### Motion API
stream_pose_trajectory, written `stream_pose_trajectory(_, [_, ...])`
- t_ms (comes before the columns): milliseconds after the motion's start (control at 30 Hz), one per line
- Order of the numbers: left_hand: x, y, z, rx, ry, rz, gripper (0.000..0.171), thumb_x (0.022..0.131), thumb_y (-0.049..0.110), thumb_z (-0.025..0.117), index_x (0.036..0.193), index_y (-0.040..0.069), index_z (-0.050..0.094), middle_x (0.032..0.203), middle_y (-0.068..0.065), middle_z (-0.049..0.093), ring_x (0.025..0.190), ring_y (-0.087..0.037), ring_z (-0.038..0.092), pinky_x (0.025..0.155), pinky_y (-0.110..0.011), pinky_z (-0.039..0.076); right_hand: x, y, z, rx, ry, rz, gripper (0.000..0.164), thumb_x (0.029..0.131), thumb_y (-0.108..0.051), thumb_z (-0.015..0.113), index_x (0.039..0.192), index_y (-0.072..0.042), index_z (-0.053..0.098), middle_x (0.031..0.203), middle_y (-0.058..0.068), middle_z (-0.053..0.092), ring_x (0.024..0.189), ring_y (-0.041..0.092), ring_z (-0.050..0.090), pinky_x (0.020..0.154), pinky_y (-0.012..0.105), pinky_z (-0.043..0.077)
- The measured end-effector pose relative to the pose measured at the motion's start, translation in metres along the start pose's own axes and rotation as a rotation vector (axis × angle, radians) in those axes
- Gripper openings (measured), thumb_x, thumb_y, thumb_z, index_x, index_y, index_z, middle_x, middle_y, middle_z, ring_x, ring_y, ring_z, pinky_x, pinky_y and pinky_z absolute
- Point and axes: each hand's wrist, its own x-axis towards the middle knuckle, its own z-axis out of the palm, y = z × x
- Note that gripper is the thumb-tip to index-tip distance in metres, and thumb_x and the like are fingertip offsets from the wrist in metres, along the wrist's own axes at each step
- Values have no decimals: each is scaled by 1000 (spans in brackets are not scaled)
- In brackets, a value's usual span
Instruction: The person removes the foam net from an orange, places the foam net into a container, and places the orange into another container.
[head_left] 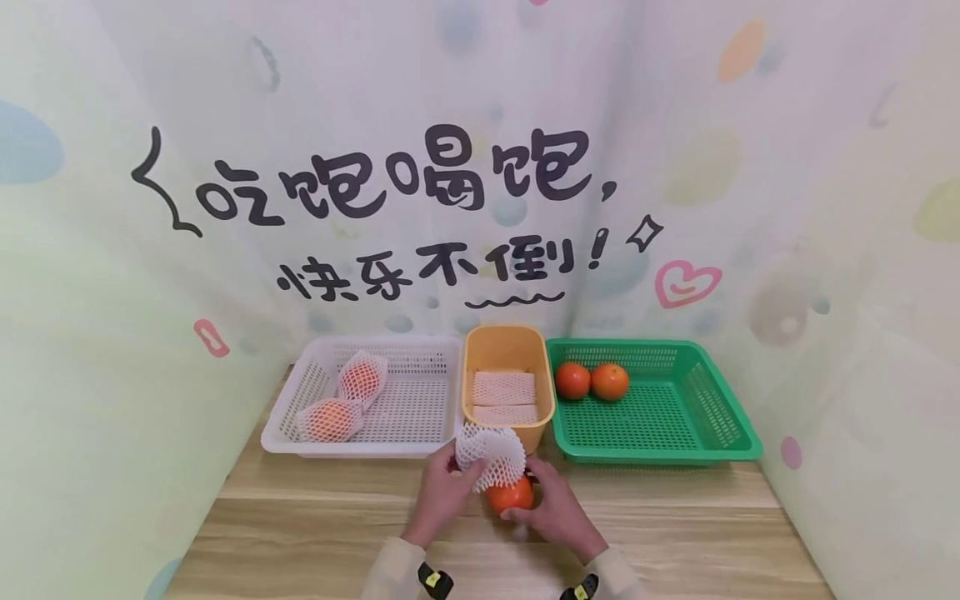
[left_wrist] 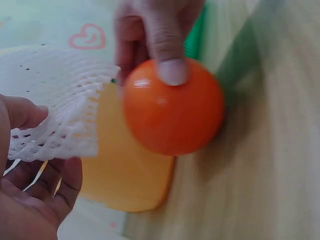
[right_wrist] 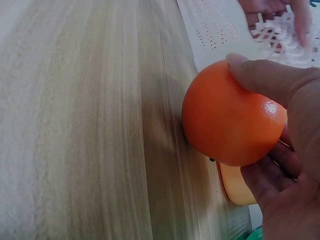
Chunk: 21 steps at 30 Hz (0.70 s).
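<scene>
My left hand [head_left: 444, 493] pinches a white foam fruit net [head_left: 491, 456] between thumb and fingers. The net's mouth is spread wide and faces the fruit in the left wrist view. A smooth, glossy orange-red round fruit [right_wrist: 232, 115] is held by my right hand [head_left: 558, 510], thumb on one side and fingers on the other. In the left wrist view the fruit [left_wrist: 172, 107] is beside the net, apart from it. Both hands are over the wooden table, in front of a yellow bin [head_left: 508, 335] with more flat foam nets [head_left: 504, 388] inside.
On the left stands a white basket [head_left: 420, 451] with two netted fruits [head_left: 362, 377]. A green basket [head_left: 652, 455] on the right contains two bare orange-red fruits [head_left: 610, 382]. The wooden table [head_left: 315, 533] extends in front, and a printed curtain [head_left: 480, 83] hangs behind the baskets.
</scene>
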Motion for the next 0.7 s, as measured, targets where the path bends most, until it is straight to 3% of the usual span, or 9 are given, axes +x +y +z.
stream_pose_trajectory(167, [19,19,-9,60,12,142,17,88,12,80,103,15,74,89,-1,71,74,-5,59,66,-22,53,-1,2,-1,-12,5,-51,70,74,-37,92,135,-24,61,135,0,64,121,22,58,101,48,53])
stream_pose_trajectory(367, [50,43,-21,181,-10,284,16,87,8,80,100,14,73,90,-1,72,76,-8,59,64,-21,52,-1,-1,-2,-4,-13,-59,71,75,-35,92,136,-18,61,133,-1,64,119,21,58,100,49,52])
stream_pose_trajectory(533, [77,64,-30,336,-94,283,18,91,12,77,108,13,72,99,-2,73,83,-13,60,70,-23,53,-2,-3,-3,3,-27,-43,71,76,-36,91,137,-16,61,134,1,63,119,23,57,99,50,52])
stream_pose_trajectory(700, [101,83,-33,492,-239,192,21,94,16,73,115,13,71,106,-2,71,88,-17,59,79,-33,55,-1,-3,-3,-2,-27,-46,72,76,-40,90,137,-16,60,135,0,63,119,22,57,99,48,52])
